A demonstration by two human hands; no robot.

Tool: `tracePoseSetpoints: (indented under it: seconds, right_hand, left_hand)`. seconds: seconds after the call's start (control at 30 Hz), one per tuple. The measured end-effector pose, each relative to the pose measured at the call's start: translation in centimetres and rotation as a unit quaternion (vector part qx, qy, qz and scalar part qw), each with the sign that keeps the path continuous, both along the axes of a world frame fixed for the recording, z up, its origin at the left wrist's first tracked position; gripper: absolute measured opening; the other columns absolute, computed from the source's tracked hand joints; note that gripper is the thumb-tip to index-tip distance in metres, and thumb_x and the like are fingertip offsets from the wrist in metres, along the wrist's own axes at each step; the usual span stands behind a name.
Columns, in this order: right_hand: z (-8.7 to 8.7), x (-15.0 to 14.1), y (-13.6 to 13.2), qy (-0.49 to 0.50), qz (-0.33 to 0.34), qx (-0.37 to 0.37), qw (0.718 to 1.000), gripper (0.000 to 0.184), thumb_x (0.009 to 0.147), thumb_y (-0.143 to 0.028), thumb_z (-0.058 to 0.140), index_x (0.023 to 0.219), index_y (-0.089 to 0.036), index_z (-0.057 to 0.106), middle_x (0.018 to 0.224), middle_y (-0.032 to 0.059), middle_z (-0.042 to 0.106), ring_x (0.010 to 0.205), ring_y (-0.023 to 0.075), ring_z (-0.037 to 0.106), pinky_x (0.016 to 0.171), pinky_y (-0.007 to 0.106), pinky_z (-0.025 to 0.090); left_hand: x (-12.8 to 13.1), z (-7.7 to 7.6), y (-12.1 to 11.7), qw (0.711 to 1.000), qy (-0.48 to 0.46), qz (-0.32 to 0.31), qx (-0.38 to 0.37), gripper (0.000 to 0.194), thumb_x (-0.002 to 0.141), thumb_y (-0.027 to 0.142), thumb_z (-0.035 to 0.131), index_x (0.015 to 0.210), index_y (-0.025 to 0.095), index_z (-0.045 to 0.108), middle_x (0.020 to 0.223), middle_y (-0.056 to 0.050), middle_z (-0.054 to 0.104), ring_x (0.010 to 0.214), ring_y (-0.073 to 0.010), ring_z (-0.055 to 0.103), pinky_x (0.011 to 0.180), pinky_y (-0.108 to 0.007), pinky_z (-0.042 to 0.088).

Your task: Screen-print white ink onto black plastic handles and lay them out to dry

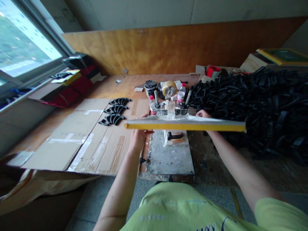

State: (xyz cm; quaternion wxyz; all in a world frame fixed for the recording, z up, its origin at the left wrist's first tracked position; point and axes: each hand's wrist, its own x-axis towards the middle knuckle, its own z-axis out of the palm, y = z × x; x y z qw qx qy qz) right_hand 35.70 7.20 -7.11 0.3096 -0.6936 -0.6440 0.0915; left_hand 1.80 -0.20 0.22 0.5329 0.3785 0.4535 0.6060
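**Yellow screen frame (185, 126) held up in both hands**

From across the bench, the frame hangs crosswise above a paint-spattered metal plate (169, 157), not touching it. The left hand (138, 139) has closed around it near its left end, with the fingertips (144, 116) showing past the far edge and the thumb pressed on the near side. The right hand (203, 114) grips further along, its fingers curled over the far edge.

A black-handled tool (174, 136) in clear plastic lies on the plate. Beyond the frame stand a metal hinge clamp (168, 111), a roll of packing tape (169, 89), two plastic bottles (152, 105) and a black-lidded can (150, 87). Three rows of curved black pieces (115, 111) lie on flattened cardboard (72, 138) to the left, and a heap of similar pieces (247, 102) rises to the right.
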Motion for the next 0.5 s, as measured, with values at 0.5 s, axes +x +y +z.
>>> tracePoseSetpoints:
  seconds: [0.5]
  right_hand:
    - [-3.8, -6.7, -11.0, -0.042, 0.299, -0.067, 0.951, 0.026, 0.094, -0.018, 0.046, 0.107, -0.023, 0.068, 0.107, 0.0051, 0.066, 0.104, 0.0181, 0.056, 0.096, 0.030, 0.042]
  left_hand:
    - [2.0, -12.4, -7.5, 0.938, 0.135, -0.099, -0.304, 0.057, 0.080, 0.069, 0.045, 0.098, 0.017, 0.056, 0.071, -0.005, 0.065, 0.053, -0.0152, 0.060, 0.050, -0.026, 0.047]
